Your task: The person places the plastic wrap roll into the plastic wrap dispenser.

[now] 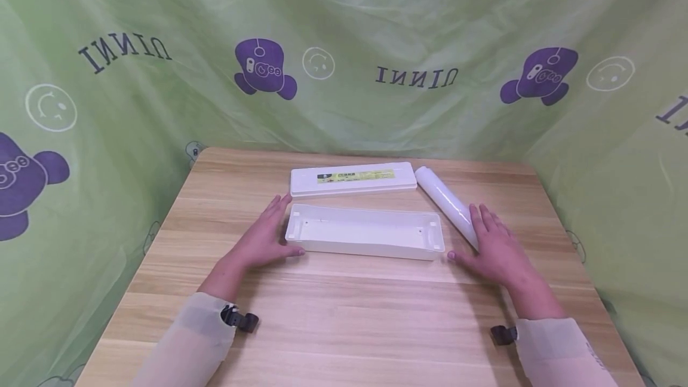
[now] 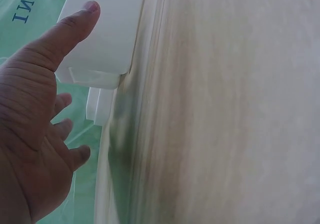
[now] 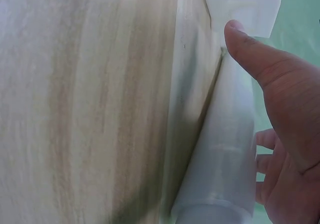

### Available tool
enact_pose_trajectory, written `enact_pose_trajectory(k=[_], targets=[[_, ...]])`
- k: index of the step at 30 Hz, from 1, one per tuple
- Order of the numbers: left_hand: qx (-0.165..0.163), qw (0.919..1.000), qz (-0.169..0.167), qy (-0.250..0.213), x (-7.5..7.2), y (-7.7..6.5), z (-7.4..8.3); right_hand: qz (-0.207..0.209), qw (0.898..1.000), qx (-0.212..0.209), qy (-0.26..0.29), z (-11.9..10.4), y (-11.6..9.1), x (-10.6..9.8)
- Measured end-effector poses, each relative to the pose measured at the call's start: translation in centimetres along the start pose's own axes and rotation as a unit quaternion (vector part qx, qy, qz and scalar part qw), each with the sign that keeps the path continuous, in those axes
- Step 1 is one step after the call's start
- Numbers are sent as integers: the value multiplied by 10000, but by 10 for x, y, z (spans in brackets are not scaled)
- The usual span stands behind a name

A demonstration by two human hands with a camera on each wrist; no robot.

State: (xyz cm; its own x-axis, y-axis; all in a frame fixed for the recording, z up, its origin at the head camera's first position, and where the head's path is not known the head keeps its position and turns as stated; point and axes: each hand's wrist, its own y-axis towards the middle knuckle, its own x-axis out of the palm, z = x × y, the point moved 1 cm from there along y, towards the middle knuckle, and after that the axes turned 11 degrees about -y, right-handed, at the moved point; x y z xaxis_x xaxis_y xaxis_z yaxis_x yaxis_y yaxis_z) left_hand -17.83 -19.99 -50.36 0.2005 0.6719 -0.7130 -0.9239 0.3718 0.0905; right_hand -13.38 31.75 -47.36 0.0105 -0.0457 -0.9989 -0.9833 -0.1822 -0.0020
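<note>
An open-topped white plastic box [image 1: 365,248] lies lengthwise on the table. Behind it lies its long white lid [image 1: 301,183], which carries a printed yellow-green label. To the right, a roll of clear cling film [image 1: 446,199] lies at a slant. My left hand [image 1: 263,240] is spread around the left end of the box, thumb in front and fingers behind, nothing gripped. In the left wrist view the thumb [image 2: 75,32] overlaps the box end. My right hand [image 1: 497,252] reaches over the near end of the roll with loose fingers, its thumb pointing toward the box's right corner.
The wooden table [image 1: 349,321] extends toward me in front of the box. A green curtain [image 1: 344,118] with purple figures hangs around its back and sides. A small black camera [image 1: 503,335] sits at the right wrist, another [image 1: 247,321] at the left.
</note>
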Motion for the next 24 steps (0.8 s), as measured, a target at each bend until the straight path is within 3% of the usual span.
enact_pose_trajectory(k=[8,24], targets=[[113,9998,-16,-139,5,2,-3,3,9998,144,136,2,1,5],[36,9997,-63,-243,8,3,0,115,9988,333,328,9,3,10]])
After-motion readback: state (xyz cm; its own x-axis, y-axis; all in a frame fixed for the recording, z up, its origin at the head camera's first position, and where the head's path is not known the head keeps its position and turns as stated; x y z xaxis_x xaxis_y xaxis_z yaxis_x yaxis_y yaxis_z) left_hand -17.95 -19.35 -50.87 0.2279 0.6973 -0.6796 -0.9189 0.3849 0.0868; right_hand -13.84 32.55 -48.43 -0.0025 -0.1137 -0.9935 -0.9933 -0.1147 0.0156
